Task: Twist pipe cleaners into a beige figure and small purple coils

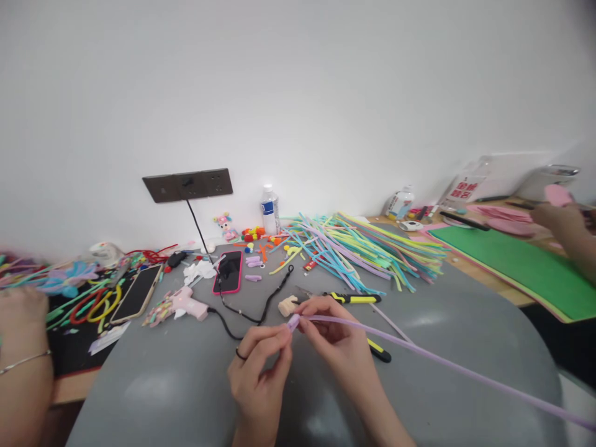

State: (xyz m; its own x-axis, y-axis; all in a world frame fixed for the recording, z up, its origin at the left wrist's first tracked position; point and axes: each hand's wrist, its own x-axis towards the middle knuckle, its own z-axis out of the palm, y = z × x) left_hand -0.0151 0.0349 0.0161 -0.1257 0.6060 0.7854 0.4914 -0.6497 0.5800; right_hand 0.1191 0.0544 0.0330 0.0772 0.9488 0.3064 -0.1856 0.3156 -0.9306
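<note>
My left hand [261, 366] and my right hand [333, 335] meet above the grey table [465, 323], both pinching the near end of a long lilac pipe cleaner [419, 357]. Its tip is curled into a small loop between my fingertips, and the rest runs off to the lower right edge of the view. A dark ring sits on one left finger. Just behind my right hand lie yellow-and-black pliers [356, 299] and a small beige fuzzy piece [287, 305].
A heap of coloured pipe cleaners [363, 248] fills the back middle. A pink glue gun [186, 304], a pink-cased phone [229, 272], another phone [137, 293] and a water bottle [269, 210] lie behind. Another person's arm [23, 366] is at left, another hand [565, 223] at right by a green mat [526, 267].
</note>
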